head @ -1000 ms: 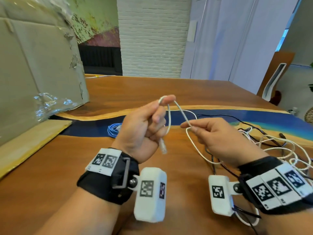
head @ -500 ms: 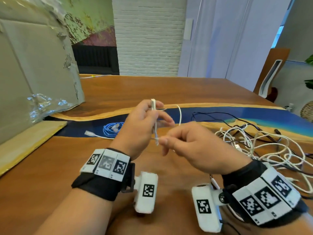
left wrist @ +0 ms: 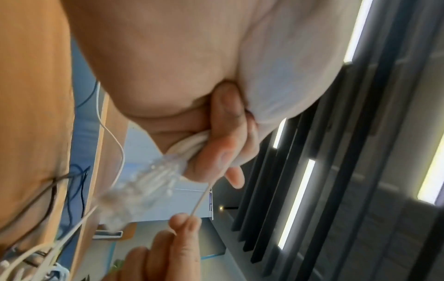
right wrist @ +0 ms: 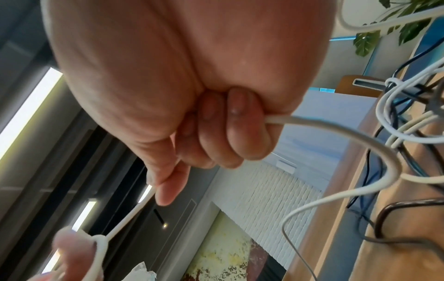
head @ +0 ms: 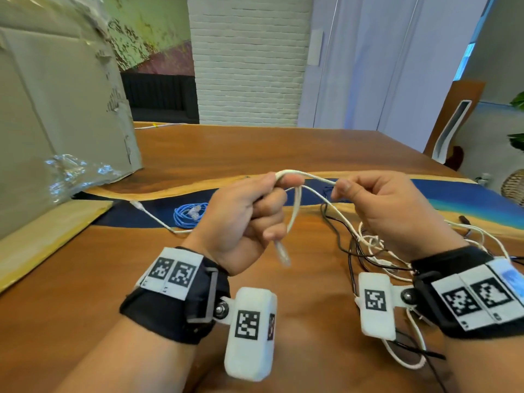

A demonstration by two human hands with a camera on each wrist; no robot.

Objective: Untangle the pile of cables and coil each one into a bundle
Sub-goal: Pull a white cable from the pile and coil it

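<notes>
The left hand (head: 243, 219) grips a folded loop of the white cable (head: 295, 205) in curled fingers, its clear plug (head: 282, 252) hanging below the fist. The right hand (head: 394, 214) pinches the same cable just beside the left thumb. The remaining cable pile (head: 371, 245) lies on the table (head: 85, 279) under the right wrist; a blue coil (head: 187, 215) lies beyond the left hand.

Left hand (left wrist: 192, 85) gripping white cable (left wrist: 190, 143), connector (left wrist: 144, 182) blurred, perhaps clear plastic

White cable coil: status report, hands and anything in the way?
Left hand grips looped white cable, plug dangling. Right hand pinches its next stretch. Tail runs into tangled cable pile.
</notes>
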